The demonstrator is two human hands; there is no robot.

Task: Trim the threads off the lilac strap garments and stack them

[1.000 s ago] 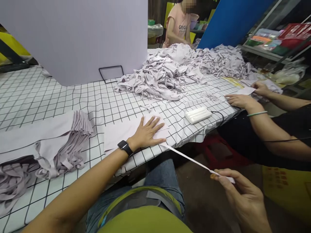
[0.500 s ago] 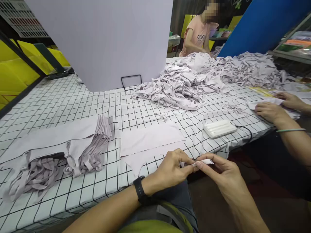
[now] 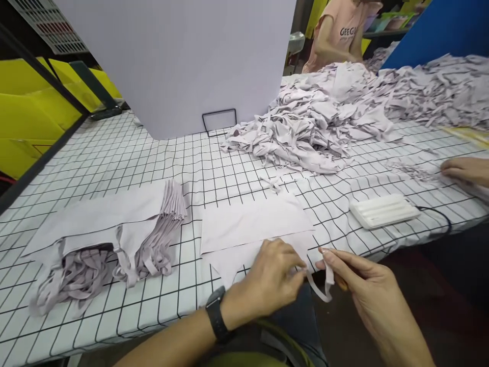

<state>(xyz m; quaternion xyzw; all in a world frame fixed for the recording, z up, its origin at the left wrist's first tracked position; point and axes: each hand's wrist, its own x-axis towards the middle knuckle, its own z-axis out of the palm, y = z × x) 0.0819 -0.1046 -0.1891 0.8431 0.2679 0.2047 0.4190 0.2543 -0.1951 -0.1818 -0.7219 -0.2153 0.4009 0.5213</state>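
Here's the flat cloth (image 3: 255, 219), spread out at the table's near edge, and everything reads from it. At its near right corner, the left hand (image 3: 267, 278) has thumb and fingers closed narrow on one end of a pale strip (image 3: 327, 285). Just right of the flat cloth, the right hand (image 3: 382, 290) pinches the other end, with something small and orange-brown tucked at its fingers, too small to tell. Whether strip and cloth join under the left hand, I cannot tell.

Now look at that slack! The strip sags in a loop off the near side of the flat cloth, past the table edge, so it could twist or catch there. And if it does join the cloth, a hard tug could drag the whole piece crooked, since neither palm presses the panel flat. The left wrist, with its watch (image 3: 217, 313), sits close to the cloth's near point and might ruck it up.

Left of the flat cloth, the folded stack (image 3: 110, 209) has straps (image 3: 86, 265) spilling loose; a straying forearm could snag them. Beyond the flat cloth lie scraps (image 3: 272, 183), and a slide that way might sweep them under. Off to its right, the white box (image 3: 384, 210) trails a cord (image 3: 439, 211), which a wide pull could hook.
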